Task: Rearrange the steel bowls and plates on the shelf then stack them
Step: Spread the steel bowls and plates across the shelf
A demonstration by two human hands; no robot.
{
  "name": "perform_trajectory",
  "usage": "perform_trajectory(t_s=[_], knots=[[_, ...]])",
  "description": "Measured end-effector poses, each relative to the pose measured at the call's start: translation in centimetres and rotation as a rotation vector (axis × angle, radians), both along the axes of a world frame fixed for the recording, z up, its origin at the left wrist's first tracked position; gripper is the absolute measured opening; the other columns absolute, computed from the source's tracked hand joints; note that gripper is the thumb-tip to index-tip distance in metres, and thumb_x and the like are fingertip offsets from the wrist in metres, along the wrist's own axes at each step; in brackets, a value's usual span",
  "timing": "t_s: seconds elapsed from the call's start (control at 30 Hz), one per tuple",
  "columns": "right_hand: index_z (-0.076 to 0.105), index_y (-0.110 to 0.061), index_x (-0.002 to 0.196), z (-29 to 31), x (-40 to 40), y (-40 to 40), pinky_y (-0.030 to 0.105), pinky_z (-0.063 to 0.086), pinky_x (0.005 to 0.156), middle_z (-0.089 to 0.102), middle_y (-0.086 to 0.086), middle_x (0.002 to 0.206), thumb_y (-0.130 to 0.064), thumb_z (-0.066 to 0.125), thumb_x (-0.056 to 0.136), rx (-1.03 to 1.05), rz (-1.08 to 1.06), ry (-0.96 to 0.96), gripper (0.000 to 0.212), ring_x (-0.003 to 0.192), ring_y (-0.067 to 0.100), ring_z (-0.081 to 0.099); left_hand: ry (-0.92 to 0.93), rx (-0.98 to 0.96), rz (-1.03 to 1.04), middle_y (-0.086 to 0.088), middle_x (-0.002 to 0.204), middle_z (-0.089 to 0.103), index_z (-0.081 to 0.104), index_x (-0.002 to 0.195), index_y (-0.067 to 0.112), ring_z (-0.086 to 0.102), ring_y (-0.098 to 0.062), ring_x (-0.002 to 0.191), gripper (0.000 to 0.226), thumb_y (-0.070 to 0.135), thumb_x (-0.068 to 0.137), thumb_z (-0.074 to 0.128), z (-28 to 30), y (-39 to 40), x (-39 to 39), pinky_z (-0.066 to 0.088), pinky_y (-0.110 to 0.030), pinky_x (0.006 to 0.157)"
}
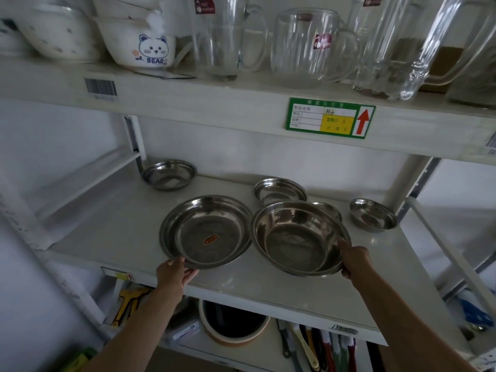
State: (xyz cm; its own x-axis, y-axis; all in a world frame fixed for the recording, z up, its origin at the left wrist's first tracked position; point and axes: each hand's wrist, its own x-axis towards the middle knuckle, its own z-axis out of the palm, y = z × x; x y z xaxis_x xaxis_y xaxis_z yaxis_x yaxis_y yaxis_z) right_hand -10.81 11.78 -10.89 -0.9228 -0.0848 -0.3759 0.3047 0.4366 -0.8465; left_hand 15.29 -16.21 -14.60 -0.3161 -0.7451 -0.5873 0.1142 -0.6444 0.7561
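Left hand [174, 273] fingers grip plate [206, 232]; right hand [353, 260] grips bowl [300, 237].

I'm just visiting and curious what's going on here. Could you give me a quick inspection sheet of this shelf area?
Surface: white middle shelf, bare between dishes.
Job's things: large steel plate; large steel bowl; four small steel dishes behind, one at back left, none stacked.
Clutter: nothing seen on this shelf.
Hands: left hand grips the plate's near rim; right hand grips the bowl's right rim.
Cables: nothing seen.
Surroundings: glass jugs and bear bowl above; utensils below.
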Motion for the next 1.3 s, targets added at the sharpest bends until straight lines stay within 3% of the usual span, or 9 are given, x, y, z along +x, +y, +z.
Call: perform_trajectory(t_s=[0.2,0.4,0.53,0.7,0.87,0.93,1.03,1.13,1.3], knots=[[0.053,-0.003,0.071,-0.7,0.5,-4.1,0.027,0.036,0.047,0.05,0.015,0.061,-0.04,0.057,0.094,-0.04,0.043,0.043,0.044,0.049,0.022,0.044,-0.032,0.004,0.091,-0.032,0.127,0.056,0.046,0.133,-0.008,0.057,-0.041,0.119,0.037,0.005,0.097,0.047,0.6,-3.3,2.1,0.05,-0.042,0.093],[0.051,-0.007,0.072,-1.2,1.6,-8.5,0.024,0.033,0.045,0.048,0.012,0.06,-0.042,0.06,0.09,-0.088,0.097,0.031,0.04,0.046,0.02,0.042,-0.047,0.03,0.142,-0.023,0.1,0.063,0.05,0.128,-0.006,0.064,-0.032,0.09,0.035,0.012,0.098,0.048,0.4,-6.6,4.8,0.051,-0.036,0.079],[0.053,-0.008,0.078,-1.8,2.1,-11.2,0.024,0.033,0.043,0.05,0.013,0.061,-0.046,0.059,0.087,-0.069,0.141,0.019,0.04,0.043,0.02,0.043,-0.031,0.002,0.173,-0.022,0.111,0.058,0.053,0.12,0.0,0.062,-0.029,0.09,0.025,0.01,0.098,0.049,0.8,-8.0,6.3,0.051,-0.042,0.096],[0.057,-0.004,0.078,-2.1,3.1,-14.5,0.027,0.035,0.045,0.053,0.013,0.061,-0.046,0.057,0.091,-0.041,0.168,0.023,0.044,0.045,0.022,0.045,-0.079,-0.02,0.211,-0.023,0.119,0.063,0.056,0.112,0.0,0.065,-0.031,0.089,0.022,0.015,0.097,0.05,1.0,-10.3,8.5,0.058,-0.029,0.062],[0.06,-0.003,0.082,-2.7,4.4,-17.3,0.027,0.037,0.046,0.054,0.012,0.063,-0.045,0.059,0.091,-0.017,0.199,0.013,0.043,0.048,0.023,0.047,-0.038,0.014,0.247,-0.016,0.088,0.062,0.057,0.106,-0.004,0.064,-0.028,0.083,0.02,0.012,0.096,0.051,0.6,-12.9,10.5,0.06,-0.036,0.078],[0.058,-0.002,0.082,-3.1,4.8,-18.3,0.027,0.037,0.046,0.053,0.012,0.064,-0.043,0.058,0.092,-0.011,0.212,0.005,0.042,0.048,0.023,0.047,-0.068,0.002,0.249,-0.018,0.093,0.063,0.055,0.083,0.001,0.064,-0.027,0.08,0.018,0.014,0.096,0.052,0.3,-14.1,11.3,0.061,-0.036,0.073],[0.059,0.0,0.089,-3.6,5.5,-19.6,0.026,0.037,0.045,0.055,0.014,0.068,-0.044,0.058,0.092,0.004,0.218,0.003,0.043,0.048,0.023,0.049,-0.09,-0.024,0.274,-0.022,0.098,0.062,0.052,0.077,0.004,0.063,-0.029,0.078,0.021,0.014,0.095,0.054,-0.4,-16.3,12.2,0.052,-0.044,0.097],[0.061,0.0,0.093,-4.2,6.2,-20.8,0.027,0.039,0.047,0.059,0.017,0.074,-0.046,0.058,0.091,0.022,0.217,0.011,0.046,0.05,0.025,0.051,-0.081,-0.033,0.244,-0.021,0.09,0.062,0.053,0.083,0.003,0.064,-0.031,0.079,0.014,0.013,0.093,0.054,-0.7,-18.2,13.0,0.051,-0.046,0.098],[0.059,-0.003,0.085,-5.1,7.4,-22.3,0.031,0.045,0.055,0.059,0.014,0.068,-0.05,0.059,0.09,0.043,0.198,0.019,0.046,0.054,0.027,0.055,-0.077,-0.046,0.235,-0.024,0.116,0.062,0.051,0.111,0.003,0.065,-0.038,0.099,0.023,0.015,0.093,0.055,-1.2,-21.2,13.7,0.051,-0.048,0.097]])
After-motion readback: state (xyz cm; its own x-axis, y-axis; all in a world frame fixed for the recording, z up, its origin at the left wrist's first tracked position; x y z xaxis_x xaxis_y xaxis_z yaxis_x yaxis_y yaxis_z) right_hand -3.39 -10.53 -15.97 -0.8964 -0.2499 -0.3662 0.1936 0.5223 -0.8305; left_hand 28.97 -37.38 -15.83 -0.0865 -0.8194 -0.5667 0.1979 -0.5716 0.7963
